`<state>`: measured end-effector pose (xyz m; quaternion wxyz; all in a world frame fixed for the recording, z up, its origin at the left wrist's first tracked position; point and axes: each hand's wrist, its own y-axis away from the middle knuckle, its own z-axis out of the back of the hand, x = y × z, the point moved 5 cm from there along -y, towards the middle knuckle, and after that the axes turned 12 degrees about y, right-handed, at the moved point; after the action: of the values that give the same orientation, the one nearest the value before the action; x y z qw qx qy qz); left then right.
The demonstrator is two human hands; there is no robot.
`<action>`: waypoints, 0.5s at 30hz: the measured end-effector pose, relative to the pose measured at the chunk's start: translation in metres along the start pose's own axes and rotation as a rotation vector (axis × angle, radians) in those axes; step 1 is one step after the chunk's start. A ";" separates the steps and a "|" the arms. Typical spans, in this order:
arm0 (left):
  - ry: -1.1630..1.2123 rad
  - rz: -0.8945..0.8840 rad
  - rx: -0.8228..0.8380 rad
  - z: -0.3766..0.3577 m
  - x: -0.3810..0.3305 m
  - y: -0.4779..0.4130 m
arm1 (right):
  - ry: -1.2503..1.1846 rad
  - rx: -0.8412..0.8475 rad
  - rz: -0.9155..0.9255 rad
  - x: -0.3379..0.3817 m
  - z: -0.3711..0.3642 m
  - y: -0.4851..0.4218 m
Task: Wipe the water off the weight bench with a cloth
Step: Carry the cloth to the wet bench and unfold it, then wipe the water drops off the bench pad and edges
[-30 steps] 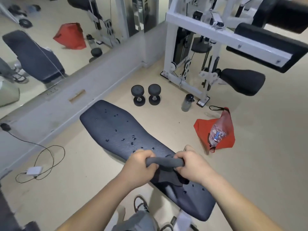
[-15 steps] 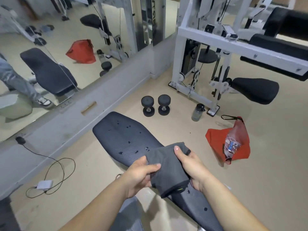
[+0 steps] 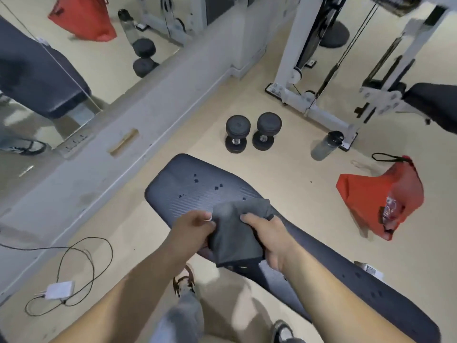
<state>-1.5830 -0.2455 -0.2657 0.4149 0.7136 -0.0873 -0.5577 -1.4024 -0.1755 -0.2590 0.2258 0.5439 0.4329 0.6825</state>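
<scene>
A dark padded weight bench [image 3: 197, 191] runs from the centre to the lower right, with water drops [image 3: 196, 179] on its wide far end and a few more near the lower right end. A folded grey cloth [image 3: 233, 233] hangs just above the bench's middle. My left hand [image 3: 191, 230] pinches its left edge. My right hand [image 3: 268, 235] grips its right edge, fingers curled over the top. Whether the cloth touches the pad I cannot tell.
Two black dumbbells [image 3: 252, 136] stand on the floor beyond the bench. A grey bottle [image 3: 326, 144] and a red bag [image 3: 380, 196] lie to the right. A white cable machine [image 3: 319, 95] stands behind. A mirror wall [image 3: 61, 70] is on the left, with a charger and cable [image 3: 59, 289] below it.
The cloth went from a tight roll between both fists to an unfolded pad held by its edges, then lower toward the bench. My view tilted down and closer.
</scene>
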 end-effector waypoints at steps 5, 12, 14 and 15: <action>-0.103 -0.045 -0.052 0.027 0.045 -0.072 | 0.008 -0.226 0.164 0.007 -0.014 -0.075; -0.389 -0.309 -0.187 0.036 0.106 -0.196 | 0.834 -0.563 0.718 0.015 -0.004 -0.216; -0.581 -0.386 -0.194 0.033 0.123 -0.229 | 1.210 -0.509 0.734 -0.006 -0.022 -0.261; -0.678 -0.414 -0.191 0.032 0.134 -0.243 | 1.361 -0.449 0.728 -0.021 -0.031 -0.282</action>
<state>-1.6441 -0.1839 -0.5317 0.3060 0.4500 -0.0216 -0.8387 -1.4706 -0.0546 -0.5070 -0.2204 0.0572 0.1234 0.9659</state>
